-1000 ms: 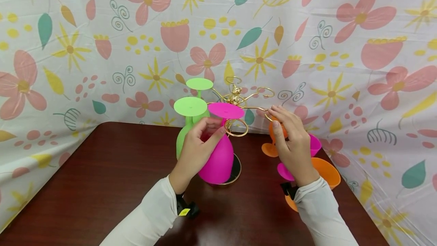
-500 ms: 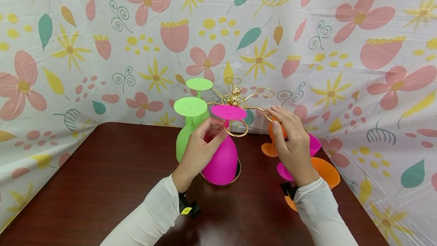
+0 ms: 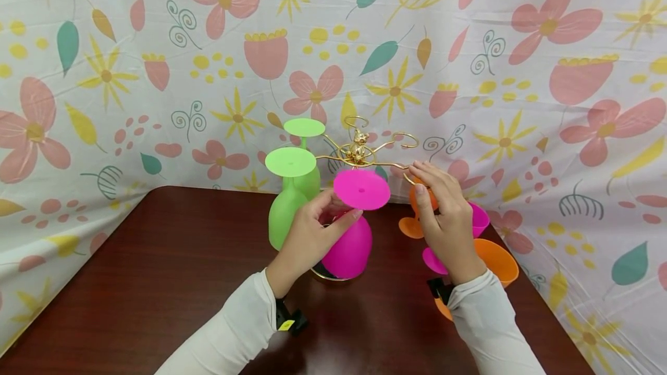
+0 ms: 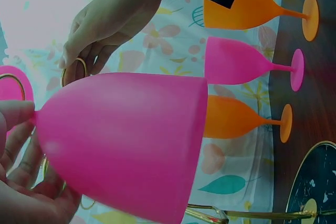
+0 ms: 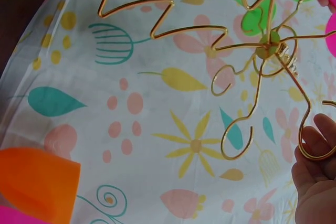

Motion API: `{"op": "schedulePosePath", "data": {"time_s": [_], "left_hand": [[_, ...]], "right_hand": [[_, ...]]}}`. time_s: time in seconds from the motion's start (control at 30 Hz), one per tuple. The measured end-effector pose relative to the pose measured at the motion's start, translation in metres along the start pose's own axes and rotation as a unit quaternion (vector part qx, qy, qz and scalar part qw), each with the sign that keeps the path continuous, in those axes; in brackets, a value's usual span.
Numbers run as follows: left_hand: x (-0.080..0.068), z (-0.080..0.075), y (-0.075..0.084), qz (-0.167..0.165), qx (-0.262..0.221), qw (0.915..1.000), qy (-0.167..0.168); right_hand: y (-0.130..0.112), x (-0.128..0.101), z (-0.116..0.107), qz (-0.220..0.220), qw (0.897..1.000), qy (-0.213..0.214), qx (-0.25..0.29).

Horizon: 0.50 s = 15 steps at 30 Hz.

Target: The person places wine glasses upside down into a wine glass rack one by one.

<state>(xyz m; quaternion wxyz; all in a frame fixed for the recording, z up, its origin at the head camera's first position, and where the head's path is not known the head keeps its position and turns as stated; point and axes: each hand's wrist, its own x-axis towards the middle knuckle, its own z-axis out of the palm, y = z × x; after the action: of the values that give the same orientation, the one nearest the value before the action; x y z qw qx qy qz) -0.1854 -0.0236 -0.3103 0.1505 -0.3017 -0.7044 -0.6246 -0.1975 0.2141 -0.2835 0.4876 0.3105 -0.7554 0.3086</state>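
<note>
My left hand (image 3: 312, 230) grips a bright pink goblet (image 3: 351, 250) around its stem, bowl downward and foot up. The goblet's flat foot covers the near ring of the gold wire glass rack (image 3: 356, 152) in the head view. In the left wrist view, the stem runs between thumb and fingers, and a gold ring shows against the foot. My right hand (image 3: 443, 213) holds a curled arm end of the rack at the right, as the right wrist view shows on its wire loop (image 5: 315, 156). Two green goblets (image 3: 286, 219) hang upside down on the rack's left side.
Two orange goblets (image 4: 247, 4) and one pink goblet (image 4: 236, 60) stand upright at the table's right side, partly behind my right hand in the head view. The rack's round dark base (image 4: 317, 187) rests on the brown table (image 3: 198, 282). A flowered cloth (image 3: 182, 74) hangs behind.
My left hand has carried the pink goblet rightward and a little nearer, and its foot now tilts more towards me. My right hand stays on the rack. The green goblets have not moved.
</note>
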Motion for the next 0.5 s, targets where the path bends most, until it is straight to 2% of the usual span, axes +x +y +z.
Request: {"op": "schedulePosePath", "data": {"time_s": [0.27, 0.4, 0.5], "left_hand": [[-0.0037, 0.0022, -0.0035, 0.043, -0.001, 0.9991, -0.006], [-0.0037, 0.0005, -0.0012, 0.043, 0.005, 0.9989, -0.017], [-0.0052, -0.0031, 0.0028, 0.035, 0.026, 0.9982, -0.042]], "right_hand": [[0.0006, -0.0004, 0.0002, 0.000, 1.000, 0.002, -0.001], [0.0007, -0.0003, 0.0003, -0.001, 1.000, 0.005, 0.001], [0.0007, -0.0006, 0.0004, 0.000, 1.000, 0.002, 0.002]]}}
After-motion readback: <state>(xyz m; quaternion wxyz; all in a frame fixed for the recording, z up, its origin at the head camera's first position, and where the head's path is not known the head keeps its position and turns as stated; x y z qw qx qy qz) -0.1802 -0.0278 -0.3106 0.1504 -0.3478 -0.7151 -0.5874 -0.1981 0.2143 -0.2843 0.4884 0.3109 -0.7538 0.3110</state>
